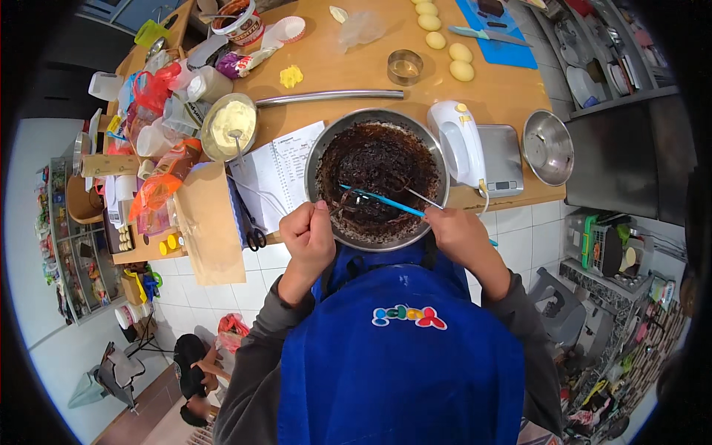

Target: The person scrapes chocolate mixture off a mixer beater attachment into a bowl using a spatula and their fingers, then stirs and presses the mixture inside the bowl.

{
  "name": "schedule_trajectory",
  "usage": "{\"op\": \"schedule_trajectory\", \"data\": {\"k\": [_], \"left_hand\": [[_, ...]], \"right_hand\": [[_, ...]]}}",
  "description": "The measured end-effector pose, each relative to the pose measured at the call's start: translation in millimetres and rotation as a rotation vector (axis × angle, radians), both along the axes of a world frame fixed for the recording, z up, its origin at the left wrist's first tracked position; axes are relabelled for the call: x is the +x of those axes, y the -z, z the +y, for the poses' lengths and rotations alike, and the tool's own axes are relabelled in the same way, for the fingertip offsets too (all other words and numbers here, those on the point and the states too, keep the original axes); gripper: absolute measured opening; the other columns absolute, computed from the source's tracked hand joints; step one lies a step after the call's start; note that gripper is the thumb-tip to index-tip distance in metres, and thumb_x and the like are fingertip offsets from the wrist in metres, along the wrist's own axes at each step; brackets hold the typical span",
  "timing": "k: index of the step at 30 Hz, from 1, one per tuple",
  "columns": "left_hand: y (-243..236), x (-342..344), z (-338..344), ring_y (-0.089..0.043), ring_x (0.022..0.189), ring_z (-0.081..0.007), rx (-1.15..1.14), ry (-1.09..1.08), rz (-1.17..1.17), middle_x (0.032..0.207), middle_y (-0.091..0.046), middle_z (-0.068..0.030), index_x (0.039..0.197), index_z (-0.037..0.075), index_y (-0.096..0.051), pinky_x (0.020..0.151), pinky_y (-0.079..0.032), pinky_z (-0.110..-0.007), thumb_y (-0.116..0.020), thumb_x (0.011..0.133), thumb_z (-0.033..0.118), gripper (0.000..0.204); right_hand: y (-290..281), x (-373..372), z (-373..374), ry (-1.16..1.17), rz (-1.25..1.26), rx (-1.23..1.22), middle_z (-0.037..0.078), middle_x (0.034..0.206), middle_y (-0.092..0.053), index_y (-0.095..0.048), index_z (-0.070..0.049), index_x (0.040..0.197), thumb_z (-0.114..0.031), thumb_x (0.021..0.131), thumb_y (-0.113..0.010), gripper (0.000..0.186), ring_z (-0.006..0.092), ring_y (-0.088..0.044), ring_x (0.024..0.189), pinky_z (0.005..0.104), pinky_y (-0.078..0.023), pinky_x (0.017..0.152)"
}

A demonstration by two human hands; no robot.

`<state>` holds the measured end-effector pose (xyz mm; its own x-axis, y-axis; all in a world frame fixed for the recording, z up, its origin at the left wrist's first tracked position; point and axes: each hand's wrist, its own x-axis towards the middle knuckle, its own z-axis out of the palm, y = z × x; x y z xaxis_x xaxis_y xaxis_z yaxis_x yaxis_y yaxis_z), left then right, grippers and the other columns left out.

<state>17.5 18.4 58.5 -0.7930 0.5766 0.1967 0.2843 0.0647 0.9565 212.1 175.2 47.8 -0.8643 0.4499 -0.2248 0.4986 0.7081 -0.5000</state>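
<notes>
A steel bowl point(443, 152) of dark chocolate mixture point(371, 156) stands at the table's near edge, against my blue apron. My left hand point(308, 236) is closed at its near left rim. From that fist a chocolate-coated mixer beater point(343, 202) seems to reach into the bowl; its shaft is hidden. My right hand point(458, 233) grips a slim blue-handled spatula point(386, 200) that slants leftward across the bowl, its tip near the beater. A second thin metal shaft point(424, 198) runs from the mixture up to my right fingers; whether they hold it, I cannot tell.
Right of the bowl are a white hand mixer point(456, 141), a kitchen scale point(503, 159) and an empty steel bowl point(549, 147). Leftward lie a notebook point(285, 159), a bowl of cream point(230, 126), scissors point(254, 236) and bags. A knife point(486, 35) lies at the back right.
</notes>
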Motion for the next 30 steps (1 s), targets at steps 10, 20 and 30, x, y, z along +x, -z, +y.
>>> {"op": "schedule_trajectory", "data": {"k": [10, 20, 30], "left_hand": [[-5, -4, 3, -0.025, 0.047, -0.0054, -0.029, 0.142, 0.123, 0.048, -0.032, 0.0016, 0.053, 0.003, -0.031, 0.042, -0.018, -0.029, -0.053, 0.086, 0.002, 0.039], [-6, -6, 9, -0.031, 0.037, -0.0218, 0.037, 0.309, 0.254, 0.046, -0.031, -0.0084, 0.051, 0.003, -0.032, 0.04, -0.022, -0.035, -0.056, 0.076, -0.006, 0.036], [-11, -8, 9, -0.031, 0.038, -0.0222, 0.075, 0.443, 0.311, 0.047, -0.031, -0.0072, 0.053, 0.003, -0.031, 0.04, -0.021, -0.035, -0.053, 0.075, -0.008, 0.033]], "right_hand": [[-25, 11, 25, -0.086, -0.058, 0.164, 0.016, 0.067, -0.06, -0.061, -0.007, 0.081, -0.014, 0.081, -0.051, 0.012, 0.0365, -0.061, 0.066, 0.0472, -0.047, 0.058], [-32, 5, 27, -0.16, -0.014, 0.296, 0.011, 0.065, -0.057, -0.063, -0.009, 0.079, -0.013, 0.08, -0.053, 0.011, 0.0308, -0.06, 0.062, 0.0424, -0.046, 0.054], [-40, 8, 27, -0.176, -0.049, 0.275, 0.009, 0.066, -0.058, -0.064, -0.008, 0.075, -0.016, 0.08, -0.056, 0.013, 0.0275, -0.061, 0.067, 0.0405, -0.048, 0.057]]}}
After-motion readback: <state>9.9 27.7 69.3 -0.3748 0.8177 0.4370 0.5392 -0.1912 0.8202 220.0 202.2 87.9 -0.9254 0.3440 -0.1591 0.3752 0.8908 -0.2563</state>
